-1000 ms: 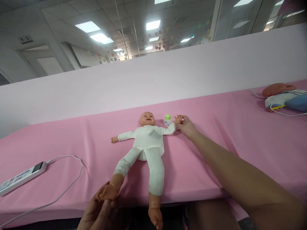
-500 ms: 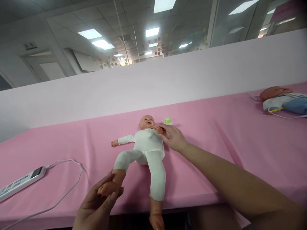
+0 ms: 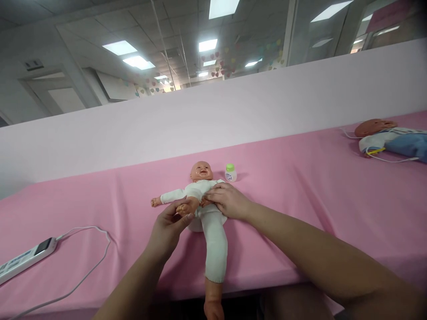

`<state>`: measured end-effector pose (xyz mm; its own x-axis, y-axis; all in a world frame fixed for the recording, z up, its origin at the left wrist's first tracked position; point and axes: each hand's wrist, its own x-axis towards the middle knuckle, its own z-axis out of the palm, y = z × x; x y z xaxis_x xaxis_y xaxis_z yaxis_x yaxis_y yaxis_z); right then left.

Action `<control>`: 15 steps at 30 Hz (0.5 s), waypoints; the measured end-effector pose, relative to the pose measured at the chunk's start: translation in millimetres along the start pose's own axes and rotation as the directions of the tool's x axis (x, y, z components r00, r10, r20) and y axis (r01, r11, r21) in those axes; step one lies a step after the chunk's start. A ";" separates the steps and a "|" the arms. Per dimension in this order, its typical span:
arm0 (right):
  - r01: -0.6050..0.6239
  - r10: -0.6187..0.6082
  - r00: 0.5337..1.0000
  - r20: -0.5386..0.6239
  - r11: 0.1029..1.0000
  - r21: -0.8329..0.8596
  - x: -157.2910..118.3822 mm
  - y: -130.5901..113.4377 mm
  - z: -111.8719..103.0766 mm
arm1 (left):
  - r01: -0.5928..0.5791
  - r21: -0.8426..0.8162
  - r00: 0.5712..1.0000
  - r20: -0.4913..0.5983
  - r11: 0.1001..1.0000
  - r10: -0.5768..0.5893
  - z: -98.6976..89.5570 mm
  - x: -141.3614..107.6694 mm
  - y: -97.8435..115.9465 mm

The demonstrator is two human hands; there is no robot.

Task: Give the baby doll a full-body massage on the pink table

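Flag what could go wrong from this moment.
The doll has one foot past the near edge of the pink sheet; a tug might drag it off. The bottle just beyond the right hand could be knocked over. The raised foot might slip from the left hand.

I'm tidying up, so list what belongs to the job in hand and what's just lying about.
In use:
white-clothed doll, foot held by left hand, arm by right hand

Likely lying about:
green-capped bottle
white corded device
second doll
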<state>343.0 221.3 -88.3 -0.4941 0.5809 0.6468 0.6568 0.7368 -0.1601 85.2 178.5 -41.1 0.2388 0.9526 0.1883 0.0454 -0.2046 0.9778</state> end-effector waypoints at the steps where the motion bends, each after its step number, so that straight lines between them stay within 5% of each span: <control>1: -0.013 0.013 1.000 0.000 1.000 0.014 -0.5 0.2 0.0 | 0.012 -0.002 1.000 0.016 1.000 -0.012 1.2 3.3 -2.2; 8: -0.269 0.287 0.943 -0.170 0.956 0.119 -6.5 7.3 -3.3 | 0.029 -0.034 0.995 -0.094 0.999 -0.032 -3.3 -20.0 -0.3; 12: -0.433 0.526 0.794 -0.305 0.841 0.325 -13.9 25.3 -13.6 | -0.049 -0.016 0.995 -0.084 0.999 0.048 -20.1 -59.9 -0.6; 15: -0.567 0.722 0.616 -0.314 0.684 0.459 -22.8 47.3 -22.5 | -0.001 -0.029 0.999 -0.038 1.000 0.000 -33.2 -92.4 -6.8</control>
<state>398.1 235.1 -93.8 0.3487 0.7814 0.5175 0.4678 0.3333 -0.8186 30.7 99.3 -62.1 0.2014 0.9606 0.1915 0.0173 -0.1990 0.9798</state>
